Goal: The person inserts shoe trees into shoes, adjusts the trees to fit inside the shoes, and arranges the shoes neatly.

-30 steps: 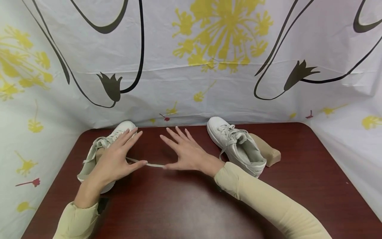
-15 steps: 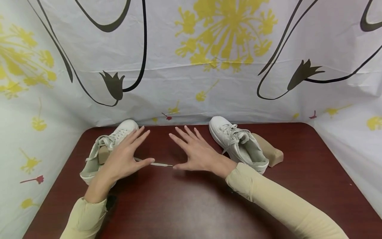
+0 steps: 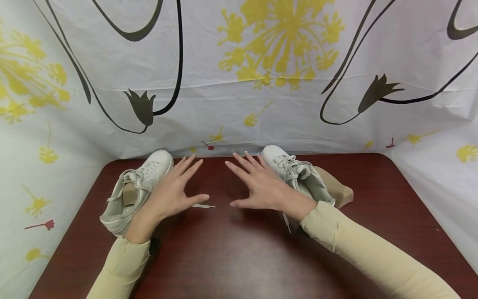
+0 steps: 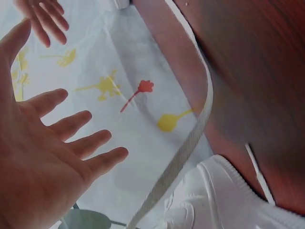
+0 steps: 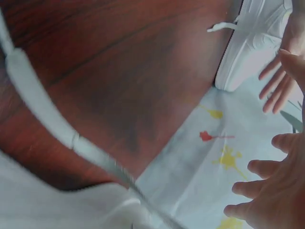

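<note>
My left hand (image 3: pixel 173 195), fingers spread and thumb out, hovers beside the white sneaker (image 3: pixel 160 160) on the left. A loose shoelace (image 3: pixel 203 206) shows past its thumb. My right hand (image 3: pixel 263 187), equally spread, is in front of the other white sneaker (image 3: pixel 274 153), partly covering it; a lace tip (image 3: pixel 286 223) hangs below that wrist. Neither hand grips anything. In the left wrist view a flat shoelace (image 4: pixel 208 100) runs past the left hand (image 4: pixel 43 148). Close to the right wrist camera hangs another lace (image 5: pixel 40 98), apart from the right hand's fingers (image 5: pixel 259 168).
A tan insert (image 3: pixel 130 194) sits inside the left sneaker. Beside the right sneaker lies a similar tan piece (image 3: pixel 341 193). Both shoes stand near the back edge of the dark red table (image 3: pixel 239 257), before a printed white curtain (image 3: pixel 231 112).
Both hands have shifted to the right with fingers still spread. The right thumb is now clear of the left shoe's lace tip, and the right hand covers more of the right sneaker.
</note>
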Demonstrator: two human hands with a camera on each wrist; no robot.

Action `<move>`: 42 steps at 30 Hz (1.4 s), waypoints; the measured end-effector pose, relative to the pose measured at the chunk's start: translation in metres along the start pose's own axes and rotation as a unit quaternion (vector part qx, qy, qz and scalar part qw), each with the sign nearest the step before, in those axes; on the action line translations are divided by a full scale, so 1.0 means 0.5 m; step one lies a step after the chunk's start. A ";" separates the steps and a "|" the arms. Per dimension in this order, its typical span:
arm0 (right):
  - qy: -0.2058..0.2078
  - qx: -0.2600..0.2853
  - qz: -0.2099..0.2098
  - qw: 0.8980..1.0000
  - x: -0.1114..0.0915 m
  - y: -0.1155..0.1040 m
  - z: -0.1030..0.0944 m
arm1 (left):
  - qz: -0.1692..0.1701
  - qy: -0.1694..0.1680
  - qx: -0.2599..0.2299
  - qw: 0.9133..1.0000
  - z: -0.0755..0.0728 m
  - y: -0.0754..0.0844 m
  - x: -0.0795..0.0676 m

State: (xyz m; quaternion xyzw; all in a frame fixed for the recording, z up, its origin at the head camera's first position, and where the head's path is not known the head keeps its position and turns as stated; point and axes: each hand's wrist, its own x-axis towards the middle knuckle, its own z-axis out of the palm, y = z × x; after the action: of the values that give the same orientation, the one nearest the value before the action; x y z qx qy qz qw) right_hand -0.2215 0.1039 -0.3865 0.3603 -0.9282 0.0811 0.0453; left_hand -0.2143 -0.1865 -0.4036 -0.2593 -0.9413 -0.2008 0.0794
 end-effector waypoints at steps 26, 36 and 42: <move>0.004 0.004 0.007 1.000 -0.058 0.069 -0.041 | 0.008 -0.010 -0.071 0.997 0.046 0.036 0.054; 0.011 0.009 0.033 0.999 -0.088 0.104 -0.065 | 0.011 -0.033 -0.107 0.994 0.066 0.066 0.079; 0.025 0.006 0.027 0.999 -0.100 0.121 -0.073 | 0.014 -0.031 -0.114 0.993 0.072 0.079 0.087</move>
State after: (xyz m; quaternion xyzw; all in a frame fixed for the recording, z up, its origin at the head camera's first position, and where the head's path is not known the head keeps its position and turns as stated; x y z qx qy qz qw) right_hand -0.2246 0.1876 -0.3651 0.3334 -0.9356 0.0967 0.0644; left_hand -0.2325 -0.1202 -0.4118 -0.2859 -0.9106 -0.2975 0.0229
